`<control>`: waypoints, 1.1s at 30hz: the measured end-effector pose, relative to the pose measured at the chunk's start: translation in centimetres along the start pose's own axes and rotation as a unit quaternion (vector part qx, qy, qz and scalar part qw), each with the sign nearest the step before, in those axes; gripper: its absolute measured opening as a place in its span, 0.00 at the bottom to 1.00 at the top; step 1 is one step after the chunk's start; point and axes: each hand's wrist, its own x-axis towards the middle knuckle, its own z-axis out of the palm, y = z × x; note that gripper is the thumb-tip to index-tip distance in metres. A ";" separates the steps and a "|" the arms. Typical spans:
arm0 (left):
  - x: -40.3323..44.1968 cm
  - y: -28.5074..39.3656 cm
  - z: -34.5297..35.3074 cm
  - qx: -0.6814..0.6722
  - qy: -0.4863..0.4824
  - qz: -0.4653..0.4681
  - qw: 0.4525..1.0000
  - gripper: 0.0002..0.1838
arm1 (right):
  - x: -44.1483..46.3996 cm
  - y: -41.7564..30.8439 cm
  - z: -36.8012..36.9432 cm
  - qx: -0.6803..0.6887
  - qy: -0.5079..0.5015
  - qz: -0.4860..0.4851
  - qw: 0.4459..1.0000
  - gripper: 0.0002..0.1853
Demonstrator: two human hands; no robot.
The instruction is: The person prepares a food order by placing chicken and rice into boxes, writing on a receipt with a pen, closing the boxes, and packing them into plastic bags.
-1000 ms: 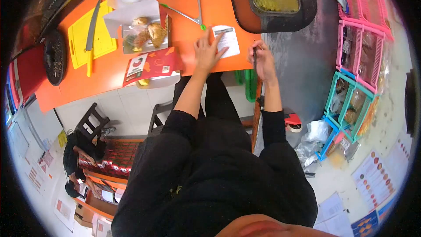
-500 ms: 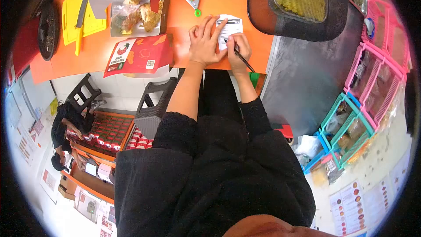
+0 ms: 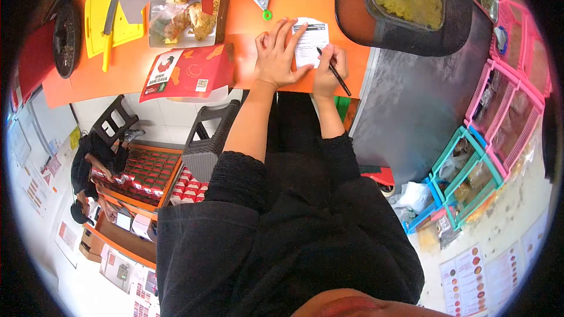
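Note:
A small white paper slip with printed lines (image 3: 311, 38) lies on the orange tabletop (image 3: 247, 70). My left hand (image 3: 276, 56) rests flat at its left edge, fingers spread, fingertips touching the paper. In my right hand (image 3: 330, 76) is a black pen (image 3: 339, 80), gripped between thumb and fingers. Its tip is at the slip's right side; I cannot tell whether it touches. Left of my left hand stands an opened box (image 3: 220, 20) holding fried chicken pieces (image 3: 194, 20), partly under clear plastic. Its red printed lid flap (image 3: 188, 73) hangs toward the table's front edge.
Metal tongs with green tips (image 3: 261, 3) lie beyond the slip. A knife (image 3: 108, 29) rests on a yellow cutting board (image 3: 126, 32) at left. At right are a black tray (image 3: 352, 29) and coloured baskets (image 3: 487, 111). A co-worker (image 3: 88, 164) is at lower left.
My right hand has moved slightly right, taking the pen tip from the slip's lower middle to its right side. My left hand stays on the paper. The whole view has shifted a little.

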 end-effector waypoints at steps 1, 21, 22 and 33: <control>0.0 -0.1 0.0 0.011 -0.002 0.001 1.000 0.48 | 0.0 -0.3 0.1 0.005 0.005 0.004 1.000 0.06; -0.1 -0.4 0.1 0.008 0.008 0.012 1.000 0.50 | -0.1 -0.5 -0.4 -0.056 0.012 0.012 0.998 0.09; -0.1 -0.4 0.1 0.016 0.004 0.012 1.000 0.50 | -0.3 -0.3 -0.4 -0.037 -0.006 0.000 0.999 0.08; -0.3 -0.3 -0.1 0.015 0.003 0.015 1.000 0.51 | 2.7 -0.1 -3.2 -0.170 -0.174 -0.186 0.952 0.11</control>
